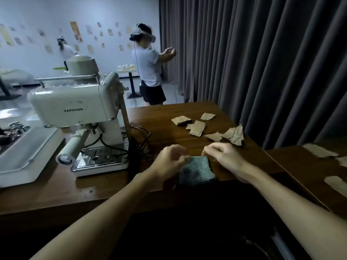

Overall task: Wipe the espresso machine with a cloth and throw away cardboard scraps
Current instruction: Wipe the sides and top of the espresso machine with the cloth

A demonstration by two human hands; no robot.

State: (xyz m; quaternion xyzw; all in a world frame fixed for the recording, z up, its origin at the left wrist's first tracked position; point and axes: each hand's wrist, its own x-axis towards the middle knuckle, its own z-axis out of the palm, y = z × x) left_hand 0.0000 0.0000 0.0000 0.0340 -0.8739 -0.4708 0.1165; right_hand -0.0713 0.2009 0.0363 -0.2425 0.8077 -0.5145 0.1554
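A teal knitted cloth (196, 170) lies folded at the front edge of the dark wooden table (165, 117). My left hand (169, 161) pinches its top left corner and my right hand (222, 157) pinches its top right corner. The cream espresso machine (75, 107) stands to the left, its portafilter handle (72, 147) pointing toward me. Several torn cardboard scraps (197, 127) lie scattered on the table beyond the cloth, toward the right.
A white appliance (24, 156) sits at the far left edge. A black cable (112, 145) loops by the machine's base. More cardboard scraps (319, 152) lie on a second table at right. Dark curtains hang behind. Two people with headsets stand in the background.
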